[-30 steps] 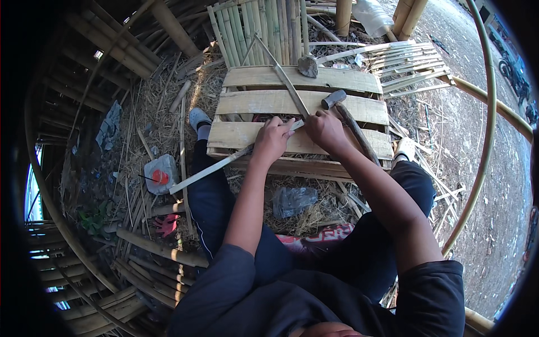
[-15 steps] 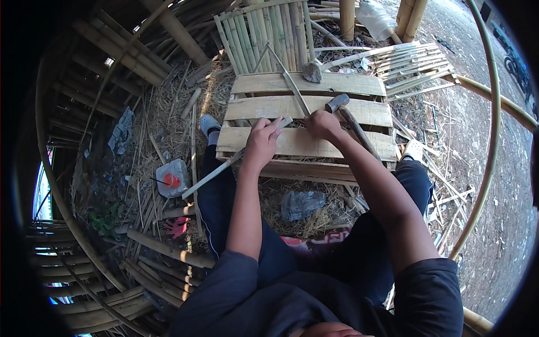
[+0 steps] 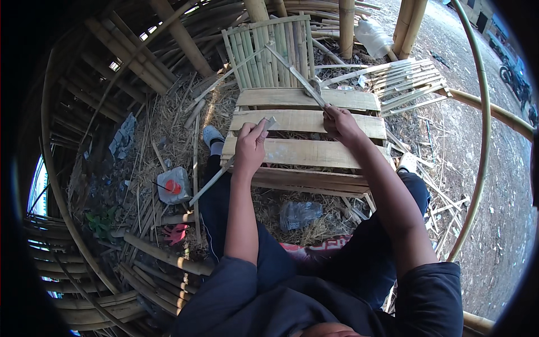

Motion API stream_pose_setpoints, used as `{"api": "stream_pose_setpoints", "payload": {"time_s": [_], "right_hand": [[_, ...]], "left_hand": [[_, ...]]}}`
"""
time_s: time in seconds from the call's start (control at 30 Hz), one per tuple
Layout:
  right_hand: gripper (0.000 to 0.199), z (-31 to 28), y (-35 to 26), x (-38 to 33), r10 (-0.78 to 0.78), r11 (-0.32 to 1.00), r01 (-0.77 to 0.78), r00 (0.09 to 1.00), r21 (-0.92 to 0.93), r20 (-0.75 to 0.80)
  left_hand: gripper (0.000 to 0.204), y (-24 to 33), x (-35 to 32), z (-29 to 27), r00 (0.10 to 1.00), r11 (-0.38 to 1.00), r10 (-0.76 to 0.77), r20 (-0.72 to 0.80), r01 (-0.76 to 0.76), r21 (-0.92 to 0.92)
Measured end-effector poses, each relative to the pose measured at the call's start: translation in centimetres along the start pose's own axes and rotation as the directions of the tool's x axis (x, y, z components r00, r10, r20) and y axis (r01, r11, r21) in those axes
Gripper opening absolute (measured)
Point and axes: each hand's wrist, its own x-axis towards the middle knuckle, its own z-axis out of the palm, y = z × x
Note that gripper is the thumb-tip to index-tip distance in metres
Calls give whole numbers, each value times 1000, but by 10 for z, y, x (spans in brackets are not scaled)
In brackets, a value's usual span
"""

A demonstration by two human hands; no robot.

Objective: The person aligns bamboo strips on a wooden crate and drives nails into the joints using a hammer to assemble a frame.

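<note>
My left hand (image 3: 250,147) is closed around a narrow bamboo strip (image 3: 212,187). The strip's cut end sticks up above my fingers, and its long end slants down over my left leg. My right hand (image 3: 340,124) grips the near end of another pale strip (image 3: 296,73), which runs up and away to a sharp bend. From that bend a thinner length slopes down to the left. Both hands are over a low slatted wooden crate (image 3: 303,149), apart from each other. A grey lump (image 3: 313,85), perhaps a stone or hammer head, shows partly behind the right-hand strip.
A bamboo slat panel (image 3: 269,50) leans behind the crate, and another slatted piece (image 3: 407,81) lies to its right. Strips and straw litter the ground. A red cup (image 3: 173,186), clear plastic (image 3: 300,215) and a red glove (image 3: 175,233) lie nearby. Bamboo poles stand around.
My right hand has moved slightly right and lifted with its strip, whose bent far length now reaches further left. The hammer seen on the crate earlier is no longer visible. The view has shifted a little.
</note>
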Motion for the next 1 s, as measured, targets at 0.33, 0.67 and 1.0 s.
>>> {"api": "stream_pose_setpoints", "payload": {"time_s": [0.33, 0.67, 1.0], "right_hand": [[37, -30, 30, 6, 267, 961, -247, 945, -125, 189], [43, -45, 38, 32, 438, 801, -353, 896, -483, 70], [47, -12, 62, 45, -173, 173, -191, 960, -966, -221]], "left_hand": [[33, 20, 0, -18, 991, 999, 0, 137, 6, -47], [33, 43, -1, -23, 955, 988, -130, 267, 148, -50], [39, 4, -4, 35, 915, 979, -192, 355, 155, 131]]}}
